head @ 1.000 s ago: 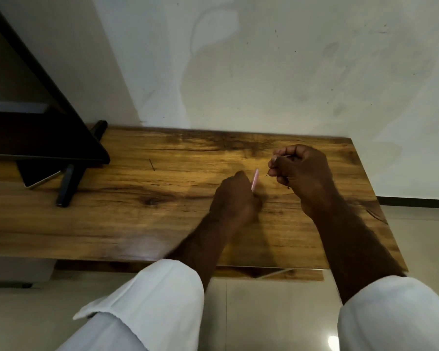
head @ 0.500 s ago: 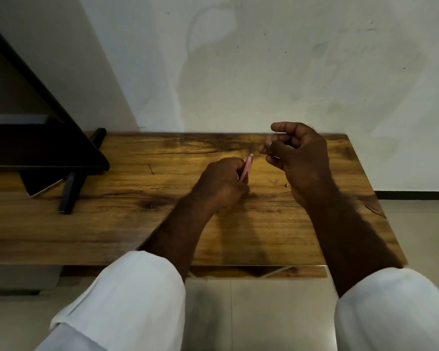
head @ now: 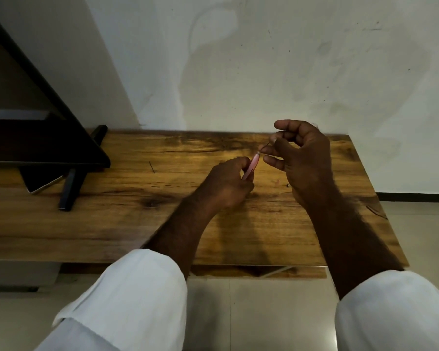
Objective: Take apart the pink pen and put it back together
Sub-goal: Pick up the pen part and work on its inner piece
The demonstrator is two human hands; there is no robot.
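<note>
Nearest you, your two white sleeves (head: 137,295) frame the view, forearms reaching out over the wooden table (head: 112,224).

Your left hand (head: 226,183) is curled closed around the lower end of the pink pen barrel (head: 251,166), which sticks up and away from you at a slant, just above the tabletop.

Just beyond it, your right hand (head: 304,158) pinches a thin dark refill (head: 264,146) between thumb and fingertips, the other fingers loosely bent. Its tip sits right at the barrel's open top end.

By the look of it the pen is apart and you're either drawing the refill out or feeding it back in; I can't tell which. Closing it up is certainly left.

The barrel looks slim, smooth and pale pink; further parts are too small to make out.
</note>
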